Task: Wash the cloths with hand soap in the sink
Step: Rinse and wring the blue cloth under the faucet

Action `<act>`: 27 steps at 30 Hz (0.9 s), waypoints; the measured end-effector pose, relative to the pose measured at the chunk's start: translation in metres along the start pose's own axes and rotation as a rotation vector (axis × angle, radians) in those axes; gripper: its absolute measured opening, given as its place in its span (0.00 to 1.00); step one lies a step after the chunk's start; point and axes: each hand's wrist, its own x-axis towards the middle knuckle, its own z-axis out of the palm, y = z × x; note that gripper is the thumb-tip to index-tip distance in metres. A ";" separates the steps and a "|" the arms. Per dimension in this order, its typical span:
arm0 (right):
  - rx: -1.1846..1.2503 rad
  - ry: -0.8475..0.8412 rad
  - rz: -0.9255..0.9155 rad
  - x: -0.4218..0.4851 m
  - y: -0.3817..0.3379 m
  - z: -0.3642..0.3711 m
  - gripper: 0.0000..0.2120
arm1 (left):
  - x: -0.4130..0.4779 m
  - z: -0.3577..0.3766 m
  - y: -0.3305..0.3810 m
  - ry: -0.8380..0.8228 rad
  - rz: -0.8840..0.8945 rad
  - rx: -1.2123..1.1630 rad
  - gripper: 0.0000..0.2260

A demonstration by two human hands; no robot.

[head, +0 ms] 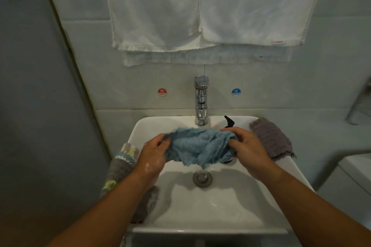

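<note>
Rubbing blue cloth [197, 147] over sink [218, 202], gripped by left hand [153, 155] and right hand [249, 149]; next probably rinsing under tap [201, 102].

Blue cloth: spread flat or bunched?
Bunched: the blue cloth hangs crumpled between left hand and right hand, which grip its ends.

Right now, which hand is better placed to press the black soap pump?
Right, most likely. The right hand grips the blue cloth just in front of the black soap pump; the left hand holds the cloth's other end, farther from it.
</note>
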 end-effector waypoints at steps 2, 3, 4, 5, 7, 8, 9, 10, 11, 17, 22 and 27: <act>0.041 -0.030 0.036 -0.001 -0.002 0.003 0.11 | 0.000 0.003 -0.001 0.011 -0.004 0.007 0.11; 0.077 -0.053 0.073 -0.001 -0.003 0.007 0.11 | 0.000 0.005 -0.002 0.005 -0.005 0.024 0.11; 0.109 -0.082 0.115 -0.001 -0.004 0.011 0.11 | -0.001 0.008 -0.003 -0.005 -0.002 0.050 0.10; 0.130 -0.111 0.149 -0.001 -0.005 0.015 0.11 | 0.000 0.010 -0.006 -0.019 0.002 0.082 0.09; 0.143 -0.140 0.155 -0.002 -0.008 0.020 0.12 | 0.001 0.014 -0.010 -0.040 0.018 0.124 0.06; 0.130 -0.140 0.128 -0.003 -0.008 0.021 0.12 | 0.001 0.015 -0.011 -0.038 0.029 0.143 0.05; 0.108 -0.132 0.089 -0.004 -0.008 0.021 0.10 | 0.001 0.015 -0.011 -0.024 0.053 0.180 0.05; 0.081 -0.117 0.043 -0.004 -0.007 0.019 0.09 | 0.002 0.013 -0.012 -0.007 0.087 0.226 0.06; 0.053 -0.103 -0.005 -0.005 -0.007 0.017 0.08 | 0.003 0.011 -0.012 0.002 0.122 0.279 0.07; -0.054 -0.032 -0.131 -0.004 -0.003 0.008 0.13 | 0.007 -0.008 -0.011 0.051 0.175 0.421 0.06; 0.150 -0.014 0.004 0.002 -0.004 -0.006 0.04 | 0.009 -0.020 -0.008 0.065 0.145 0.335 0.03; 0.101 -0.021 0.079 0.007 0.004 -0.014 0.10 | 0.008 -0.022 -0.006 0.042 0.104 0.252 0.03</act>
